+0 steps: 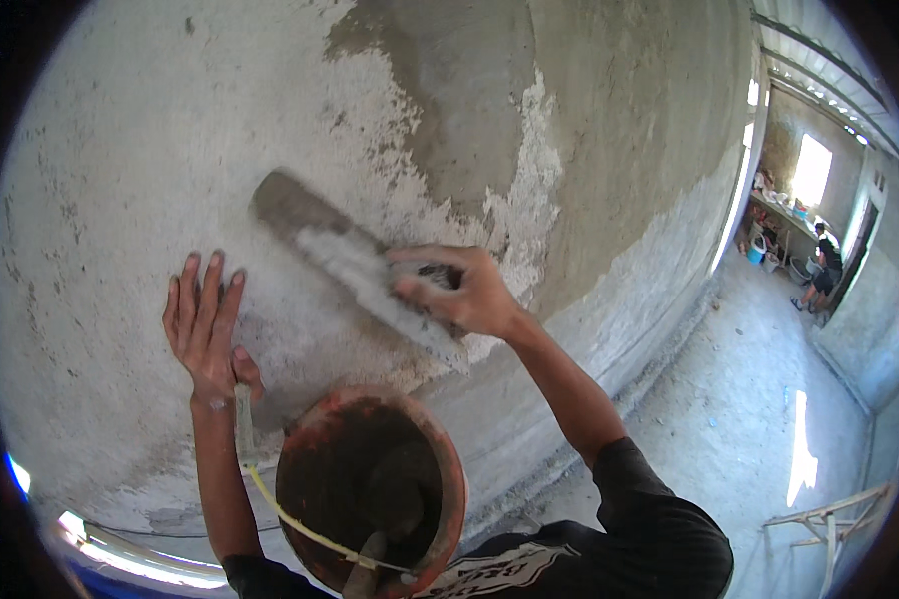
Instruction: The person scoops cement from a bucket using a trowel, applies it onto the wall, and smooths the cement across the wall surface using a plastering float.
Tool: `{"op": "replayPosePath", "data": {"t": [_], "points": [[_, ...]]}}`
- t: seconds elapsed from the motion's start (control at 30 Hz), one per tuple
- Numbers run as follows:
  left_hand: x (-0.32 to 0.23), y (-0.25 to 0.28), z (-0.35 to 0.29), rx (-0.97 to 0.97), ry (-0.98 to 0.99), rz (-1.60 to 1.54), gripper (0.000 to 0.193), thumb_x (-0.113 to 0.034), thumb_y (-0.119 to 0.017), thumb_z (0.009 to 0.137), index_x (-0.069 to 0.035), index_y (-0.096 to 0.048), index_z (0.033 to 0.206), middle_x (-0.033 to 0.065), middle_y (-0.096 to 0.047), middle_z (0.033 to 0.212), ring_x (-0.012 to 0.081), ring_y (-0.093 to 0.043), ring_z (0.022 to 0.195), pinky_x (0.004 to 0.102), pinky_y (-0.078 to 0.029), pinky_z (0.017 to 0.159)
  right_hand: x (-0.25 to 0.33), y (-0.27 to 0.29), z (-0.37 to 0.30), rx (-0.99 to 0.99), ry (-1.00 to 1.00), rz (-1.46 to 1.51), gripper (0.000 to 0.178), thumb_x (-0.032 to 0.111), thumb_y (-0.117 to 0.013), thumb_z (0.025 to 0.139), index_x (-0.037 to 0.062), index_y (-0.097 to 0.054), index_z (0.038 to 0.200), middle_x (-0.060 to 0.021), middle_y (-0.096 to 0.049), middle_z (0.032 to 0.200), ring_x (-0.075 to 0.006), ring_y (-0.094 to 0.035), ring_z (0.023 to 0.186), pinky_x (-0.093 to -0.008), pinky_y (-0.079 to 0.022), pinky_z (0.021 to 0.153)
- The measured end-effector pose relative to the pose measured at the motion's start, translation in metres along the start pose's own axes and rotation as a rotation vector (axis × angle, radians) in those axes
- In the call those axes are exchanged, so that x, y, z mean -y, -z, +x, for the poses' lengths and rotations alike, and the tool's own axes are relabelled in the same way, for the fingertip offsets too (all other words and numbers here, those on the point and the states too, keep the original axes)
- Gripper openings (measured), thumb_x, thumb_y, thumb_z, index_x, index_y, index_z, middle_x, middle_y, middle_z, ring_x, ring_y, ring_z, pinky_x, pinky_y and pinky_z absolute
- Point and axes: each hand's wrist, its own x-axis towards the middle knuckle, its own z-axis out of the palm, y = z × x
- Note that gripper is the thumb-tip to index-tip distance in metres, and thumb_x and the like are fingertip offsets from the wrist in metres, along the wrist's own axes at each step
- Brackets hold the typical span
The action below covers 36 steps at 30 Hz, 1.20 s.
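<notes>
My right hand (pixel 459 290) is closed round the handle of a long plastering trowel (pixel 345 255), tilted with its far end up to the left. The trowel lies along the wall (pixel 300 110), which is pale and rough, with grey mortar (pixel 629 130) spread over its upper right. To the left, my left hand (pixel 205 324) has its fingers stretched upward, close to the wall; whether the palm touches it I cannot tell. A thin pale strip (pixel 245 424) shows by its thumb. Below the hands is a reddish bucket (pixel 452 479) with a dark inside and a yellow handle (pixel 290 514).
A tool handle (pixel 368 564) shows at the bucket's near rim. Beyond the wall, the dusty concrete floor (pixel 729 439) runs to the right, with a wooden stand (pixel 829 524) on it. Far off, another person (pixel 826 265) is beside several buckets (pixel 759 250).
</notes>
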Motion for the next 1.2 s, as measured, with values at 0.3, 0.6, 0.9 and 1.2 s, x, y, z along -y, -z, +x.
{"op": "replayPosePath", "data": {"t": [0.3, 0.6, 0.9, 1.2], "points": [[-0.001, -0.008, -0.001, -0.087, -0.013, -0.106, 0.053, -0.033, -0.027, 0.095, -0.005, -0.065, 0.119, 0.0139, -0.062, 0.127, 0.0348, -0.049, 0.128, 0.0499, -0.030, 0.110, -0.101, 0.017, -0.092, -0.387, -0.239, 1.124, 0.042, 0.037, -0.043, 0.098, 0.0051, -0.052, 0.124, -0.0102, -0.062, 0.106, -0.0224, -0.064, 0.089, -0.0367, -0.055, 0.074], [-0.001, -0.006, -0.003, -0.115, -0.011, -0.192, 0.057, -0.039, -0.025, 0.097, -0.005, -0.063, 0.122, 0.0112, -0.063, 0.126, 0.0333, -0.050, 0.128, 0.0492, -0.029, 0.110, -0.088, -0.018, -0.212, -0.703, -0.317, 1.063, 0.038, 0.035, -0.042, 0.099, 0.0076, -0.052, 0.124, -0.0101, -0.062, 0.106, -0.0236, -0.064, 0.092, -0.0382, -0.056, 0.078], [0.007, -0.004, -0.005, -0.119, -0.043, -0.220, 0.054, -0.035, -0.028, 0.096, -0.003, -0.058, 0.127, 0.0121, -0.060, 0.130, 0.0338, -0.047, 0.130, 0.0517, -0.028, 0.111, -0.059, -0.007, -0.293, -0.961, -0.419, 1.117, 0.040, 0.039, -0.041, 0.099, 0.0074, -0.058, 0.116, -0.0110, -0.066, 0.103, -0.0268, -0.065, 0.090, -0.0426, -0.055, 0.079], [0.007, -0.006, -0.009, -0.119, -0.013, -0.215, 0.055, -0.036, -0.026, 0.098, -0.003, -0.058, 0.128, 0.0124, -0.060, 0.129, 0.0339, -0.047, 0.131, 0.0512, -0.028, 0.111, -0.030, 0.005, -0.306, -1.116, -0.553, 1.022, 0.041, 0.039, -0.042, 0.098, 0.0051, -0.058, 0.114, -0.0120, -0.066, 0.099, -0.0287, -0.066, 0.086, -0.0439, -0.056, 0.077]]}}
